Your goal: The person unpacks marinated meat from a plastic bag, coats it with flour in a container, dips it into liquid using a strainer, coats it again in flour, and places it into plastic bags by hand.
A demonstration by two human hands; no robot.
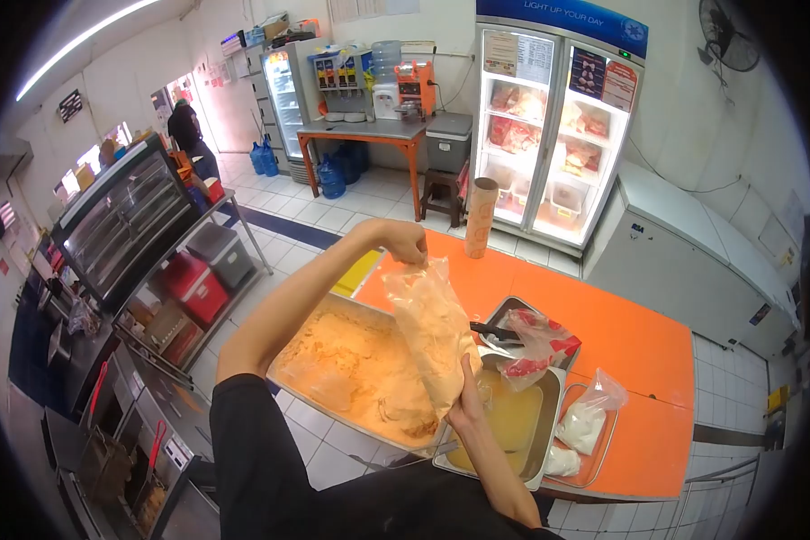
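Observation:
A clear plastic bag of pale orange powder (427, 337) hangs tilted between my hands, above the right end of a large metal tray. My left hand (406, 244) is closed at the bag's top corner, its fingers bent into a fist. Lower down, my right hand (465, 400) grips the bag's side near the bottom. Loose orange powder (346, 364), with clumps and hollows, fills the metal tray (337, 416) under my left forearm. Just right of the bag stands a steel pan (549, 423) of yellowish liquid (504, 416).
Behind the pan, a smaller container holds a black handle (495, 332) and a red-and-clear plastic bag (535, 342). Bags of white powder (587, 423) lie on a tray at right. A cardboard tube (481, 219) stands upright on the orange table (639, 351). One person (192, 139) is far left.

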